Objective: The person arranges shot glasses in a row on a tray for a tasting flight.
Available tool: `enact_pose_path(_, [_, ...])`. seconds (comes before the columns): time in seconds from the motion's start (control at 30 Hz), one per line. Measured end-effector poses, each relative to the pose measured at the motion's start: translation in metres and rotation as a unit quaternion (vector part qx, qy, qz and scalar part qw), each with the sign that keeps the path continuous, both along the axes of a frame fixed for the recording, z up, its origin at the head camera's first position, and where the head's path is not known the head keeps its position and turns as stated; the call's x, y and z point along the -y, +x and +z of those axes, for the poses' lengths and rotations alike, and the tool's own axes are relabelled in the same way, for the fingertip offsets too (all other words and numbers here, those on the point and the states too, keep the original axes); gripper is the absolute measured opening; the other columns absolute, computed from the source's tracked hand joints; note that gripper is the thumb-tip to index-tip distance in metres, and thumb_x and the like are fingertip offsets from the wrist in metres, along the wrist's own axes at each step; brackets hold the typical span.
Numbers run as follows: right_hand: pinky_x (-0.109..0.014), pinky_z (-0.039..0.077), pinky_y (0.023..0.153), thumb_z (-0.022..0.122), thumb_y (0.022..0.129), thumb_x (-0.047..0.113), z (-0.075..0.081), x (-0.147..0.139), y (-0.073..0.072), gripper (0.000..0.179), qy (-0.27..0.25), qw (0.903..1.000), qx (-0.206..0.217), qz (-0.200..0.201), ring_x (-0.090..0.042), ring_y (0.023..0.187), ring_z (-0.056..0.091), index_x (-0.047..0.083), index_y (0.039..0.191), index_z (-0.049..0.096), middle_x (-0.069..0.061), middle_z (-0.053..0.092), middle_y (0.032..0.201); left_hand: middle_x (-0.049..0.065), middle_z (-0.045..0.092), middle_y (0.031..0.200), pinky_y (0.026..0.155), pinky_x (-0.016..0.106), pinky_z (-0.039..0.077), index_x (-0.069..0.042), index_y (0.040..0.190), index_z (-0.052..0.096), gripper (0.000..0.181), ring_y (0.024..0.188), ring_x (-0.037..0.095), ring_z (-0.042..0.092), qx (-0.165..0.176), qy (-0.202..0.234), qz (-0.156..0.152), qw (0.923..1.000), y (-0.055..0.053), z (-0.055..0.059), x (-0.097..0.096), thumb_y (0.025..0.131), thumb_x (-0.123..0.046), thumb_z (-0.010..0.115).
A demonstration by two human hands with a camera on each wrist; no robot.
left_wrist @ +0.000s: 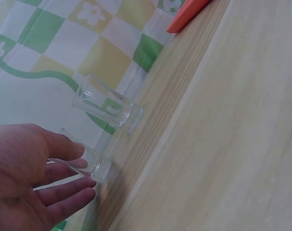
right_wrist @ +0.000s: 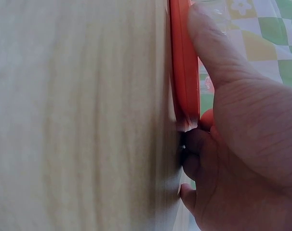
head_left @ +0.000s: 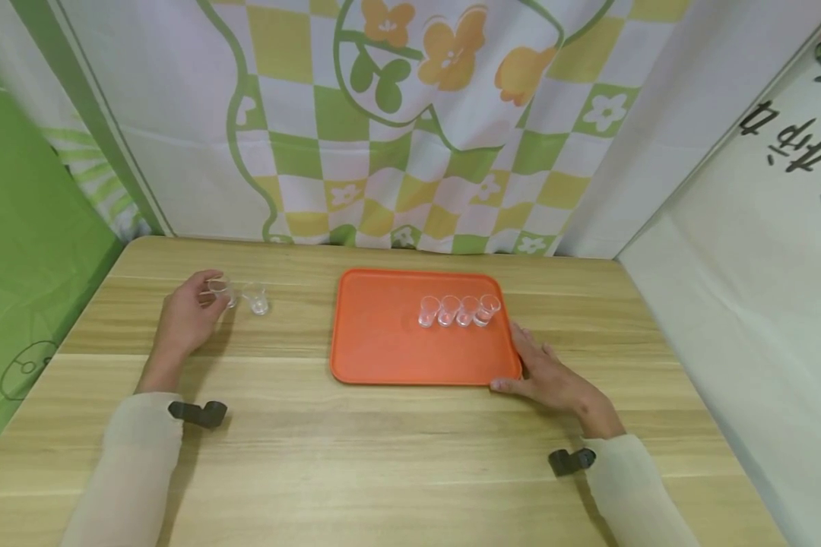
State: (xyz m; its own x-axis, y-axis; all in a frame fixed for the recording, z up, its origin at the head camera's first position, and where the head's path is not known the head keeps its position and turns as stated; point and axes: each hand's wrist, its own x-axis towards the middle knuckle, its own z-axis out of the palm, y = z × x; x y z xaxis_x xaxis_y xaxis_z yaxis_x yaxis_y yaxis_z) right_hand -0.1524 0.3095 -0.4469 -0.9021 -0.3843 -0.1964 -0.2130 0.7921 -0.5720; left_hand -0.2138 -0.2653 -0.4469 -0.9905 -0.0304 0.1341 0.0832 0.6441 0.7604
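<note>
At the table's left, my left hand has its thumb and fingers around a small clear shot glass. The glass stands with its base at the wood, its upper part overlapped by the thumb. Just to its right stands a second, matching glass. My right hand holds the near right corner of an orange tray, thumb along the front edge and fingers by the right side. On the tray's right half, several shot glasses form a row close together.
The light wooden table meets a checked, flower-patterned curtain along its back edge. A green cloth hangs at the left, and a white sheet with dark writing covers the right side.
</note>
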Motion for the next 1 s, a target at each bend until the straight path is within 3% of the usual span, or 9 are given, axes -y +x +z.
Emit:
enact_pose_path(0.53, [-0.064,0.000,0.121,0.073,0.093,0.053,0.001,0.001,0.000,0.115,0.003,1.0000,0.000,0.003,-0.041,0.155,0.000,0.003,0.164,-0.002,-0.022,0.005,0.169,0.032,0.059,0.133,0.098,0.063,0.049,0.007,0.146,0.046,0.047,0.119,0.054,0.057,-0.017,-0.005,0.000,0.9998,0.004,0.001,0.002,0.105,-0.012,0.058])
enact_pose_path(1.0, [-0.064,0.000,0.121,0.073,0.092,0.054,0.001,0.001,0.000,0.115,0.002,1.0000,-0.002,0.001,-0.040,0.155,0.000,0.006,0.165,-0.003,-0.020,0.006,0.170,0.032,0.061,0.131,0.095,0.063,0.051,0.006,0.145,0.049,0.046,0.115,0.053,0.060,-0.036,0.005,0.005,0.9993,0.013,0.014,-0.002,0.104,-0.014,0.058])
